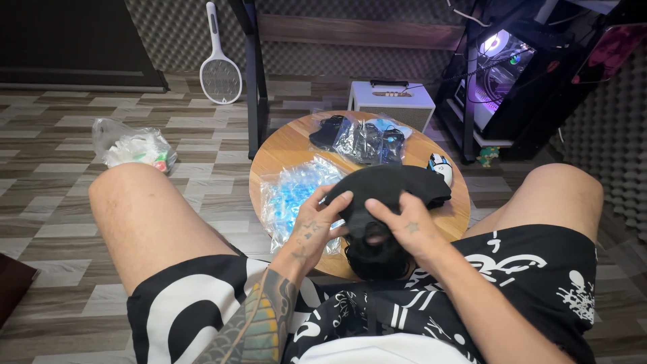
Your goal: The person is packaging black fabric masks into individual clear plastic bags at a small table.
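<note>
Head view: both hands (pixel 364 226) on black cloth (pixel 384 192)

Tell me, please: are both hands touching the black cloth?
Touching. The head view shows the left hand and right hand gripping the black cloth.

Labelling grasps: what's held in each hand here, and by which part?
Both hands grip one black fabric piece over the round wooden table. Left hand pinches its left edge; right hand grips the lower middle.
</note>
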